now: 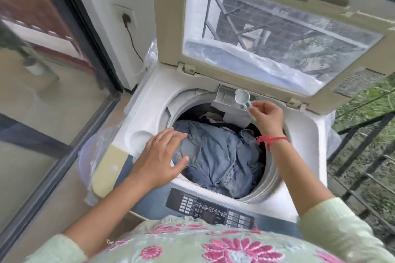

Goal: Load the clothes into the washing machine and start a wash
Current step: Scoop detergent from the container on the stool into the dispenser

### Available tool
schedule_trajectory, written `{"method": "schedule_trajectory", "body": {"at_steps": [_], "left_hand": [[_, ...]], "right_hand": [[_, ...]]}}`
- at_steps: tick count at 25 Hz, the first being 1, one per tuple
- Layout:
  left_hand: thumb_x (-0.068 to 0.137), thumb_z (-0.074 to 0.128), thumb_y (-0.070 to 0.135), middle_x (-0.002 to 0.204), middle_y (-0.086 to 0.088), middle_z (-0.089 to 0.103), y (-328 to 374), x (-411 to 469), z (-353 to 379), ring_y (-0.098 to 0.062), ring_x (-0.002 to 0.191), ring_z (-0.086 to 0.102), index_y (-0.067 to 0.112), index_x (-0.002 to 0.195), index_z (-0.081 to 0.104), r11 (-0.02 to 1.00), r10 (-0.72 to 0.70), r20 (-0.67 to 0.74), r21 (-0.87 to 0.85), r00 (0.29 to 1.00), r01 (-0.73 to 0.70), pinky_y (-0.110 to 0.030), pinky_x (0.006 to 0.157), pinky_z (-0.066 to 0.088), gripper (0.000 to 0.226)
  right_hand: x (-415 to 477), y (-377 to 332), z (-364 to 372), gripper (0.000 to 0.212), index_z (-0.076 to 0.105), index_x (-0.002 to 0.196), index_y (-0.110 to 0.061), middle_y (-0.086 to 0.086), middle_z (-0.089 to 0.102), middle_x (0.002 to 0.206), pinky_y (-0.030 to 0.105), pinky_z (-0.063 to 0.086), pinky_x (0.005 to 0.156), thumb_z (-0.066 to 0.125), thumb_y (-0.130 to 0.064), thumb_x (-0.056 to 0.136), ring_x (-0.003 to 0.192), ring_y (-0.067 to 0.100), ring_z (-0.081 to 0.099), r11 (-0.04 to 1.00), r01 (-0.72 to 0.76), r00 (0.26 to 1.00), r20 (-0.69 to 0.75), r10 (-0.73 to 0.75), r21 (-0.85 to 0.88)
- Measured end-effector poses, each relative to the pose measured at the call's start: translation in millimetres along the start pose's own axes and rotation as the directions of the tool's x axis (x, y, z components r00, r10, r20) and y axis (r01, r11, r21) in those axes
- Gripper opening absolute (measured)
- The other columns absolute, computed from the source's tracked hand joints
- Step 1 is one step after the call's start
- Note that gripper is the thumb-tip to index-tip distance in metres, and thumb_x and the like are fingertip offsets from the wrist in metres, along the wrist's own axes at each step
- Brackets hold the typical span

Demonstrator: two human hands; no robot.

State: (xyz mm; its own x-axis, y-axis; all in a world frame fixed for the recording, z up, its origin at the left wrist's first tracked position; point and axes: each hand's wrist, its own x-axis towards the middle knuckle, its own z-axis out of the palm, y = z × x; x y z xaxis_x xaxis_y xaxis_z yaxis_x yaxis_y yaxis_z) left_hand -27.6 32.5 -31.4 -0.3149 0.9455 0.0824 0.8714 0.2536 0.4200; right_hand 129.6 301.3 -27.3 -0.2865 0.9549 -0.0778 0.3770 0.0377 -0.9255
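A person in a pale green top w/ pink floral embroidery stands at a top-loading washing machine (pixel 147 113), its lid (pixel 277 34) raised upright w/ a clear window. The drum (pixel 271 175) holds the clothes (pixel 215 156), mostly crumpled blue-grey fabric heaped near the rim, w/ darker items toward the back. The right hand (pixel 266 116), a red thread tied at the wrist, pinches the handle of a pale blue-green scoop (pixel 242 97) between thumb & fingers; the scoop's bowl sits over the detergent drawer (pixel 226 97) at the rear edge of the opening. Whether anything is in the scoop can't be told. The left hand (pixel 162 157), a ring on one finger, is spread wide & holds nothing; it lies at the left rim of the drum, fingertips reaching over the blue fabric; contact w/ the cloth is unclear. The control panel (pixel 209 209), dark w/ rows of small buttons, runs along the machine's front edge nearest the person. At left, a glass sliding door (pixel 42 92); on the wall behind, a socket (pixel 126 18) w/ a black cord plugged in. At right, metal railing (pixel 363 130) & grass beyond.
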Motion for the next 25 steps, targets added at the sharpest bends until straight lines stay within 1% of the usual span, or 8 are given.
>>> {"method": "schedule_trajectory", "body": {"at_steps": [2,3,6,8,11,15,20,25], "left_hand": [[0.083,0.047,0.047,0.128,0.002,0.051,-2,0,0,-0.019,0.13,0.04,0.02,0.13,0.046,1.0,0.003,0.003,0.004,1.0,-0.003,-0.039,0.105,0.036,0.053],[0.083,0.047,0.047,0.128,0.002,0.051,-2,1,1,-0.019,0.13,0.04,0.02,0.13,0.045,1.0,0.002,0.005,0.005,1.0,-0.002,-0.039,0.105,0.036,0.054],[0.083,0.046,0.048,0.128,0.003,0.05,-1,0,1,-0.018,0.13,0.039,0.021,0.13,0.045,1.0,-0.011,0.01,0.01,1.0,0.011,-0.038,0.104,0.036,0.054],[0.084,0.044,0.048,0.13,0.004,0.049,-1,0,1,-0.017,0.132,0.037,0.021,0.131,0.044,1.0,-0.022,0.019,0.008,1.0,0.022,-0.037,0.105,0.034,0.055],[0.084,0.042,0.049,0.131,0.004,0.048,-1,0,0,-0.017,0.134,0.035,0.021,0.132,0.043,0.999,-0.032,0.039,0.004,0.999,0.032,-0.037,0.105,0.033,0.056],[0.084,0.041,0.05,0.132,0.004,0.047,-2,-1,1,-0.017,0.134,0.034,0.021,0.133,0.043,0.999,-0.033,0.045,0.001,0.998,0.033,-0.036,0.105,0.032,0.057],[0.083,0.04,0.052,0.132,0.004,0.048,-2,0,3,-0.018,0.133,0.036,0.021,0.133,0.043,0.999,-0.038,0.042,-0.001,0.998,0.038,-0.037,0.105,0.034,0.058],[0.084,0.041,0.051,0.131,0.004,0.049,-4,0,4,-0.017,0.132,0.037,0.022,0.132,0.044,0.999,-0.031,0.022,-0.007,0.999,0.031,-0.038,0.104,0.036,0.057]], "right_hand": [[6,6,4,0.007,0.073,0.087,-0.013,0.005,0.072,0.078,0.032,0.054,0.074,0.069,-0.014,0.08,0.071,0.016,0.066,0.95,0.204,0.978,0.018,-0.206,-0.237],[7,10,6,0.009,0.073,0.088,-0.011,0.007,0.072,0.079,0.032,0.053,0.073,0.067,-0.011,0.081,0.073,0.021,0.067,0.878,0.31,0.949,0.056,-0.311,-0.365],[9,16,5,0.01,0.072,0.087,-0.009,0.01,0.07,0.074,0.033,0.05,0.059,0.064,-0.006,0.081,0.067,0.032,0.064,0.535,0.56,0.791,0.216,-0.572,-0.633],[11,15,-1,0.008,0.071,0.081,-0.011,0.006,0.067,0.065,0.029,0.046,0.049,0.067,-0.004,0.078,0.058,0.03,0.06,0.318,0.648,0.66,0.301,-0.689,-0.692],[14,10,-8,0.014,0.067,0.074,-0.016,0.001,0.061,0.058,0.027,0.041,0.044,0.061,-0.008,0.083,0.055,0.024,0.057,0.149,0.652,0.566,0.346,-0.748,-0.744],[9,9,-4,0.022,0.066,0.071,-0.016,-0.001,0.061,0.059,0.026,0.042,0.043,0.053,-0.011,0.088,0.056,0.023,0.057,0.142,0.629,0.575,0.335,-0.746,-0.765],[7,5,-8,0.017,0.069,0.078,-0.02,-0.004,0.065,0.065,0.027,0.042,0.048,0.058,-0.013,0.09,0.063,0.021,0.061,0.196,0.633,0.55,0.257,-0.794,-0.749],[2,12,-4,0.015,0.072,0.08,-0.02,-0.002,0.067,0.065,0.026,0.041,0.048,0.061,-0.011,0.085,0.059,0.023,0.061,0.253,0.617,0.558,0.188,-0.808,-0.745]]}}
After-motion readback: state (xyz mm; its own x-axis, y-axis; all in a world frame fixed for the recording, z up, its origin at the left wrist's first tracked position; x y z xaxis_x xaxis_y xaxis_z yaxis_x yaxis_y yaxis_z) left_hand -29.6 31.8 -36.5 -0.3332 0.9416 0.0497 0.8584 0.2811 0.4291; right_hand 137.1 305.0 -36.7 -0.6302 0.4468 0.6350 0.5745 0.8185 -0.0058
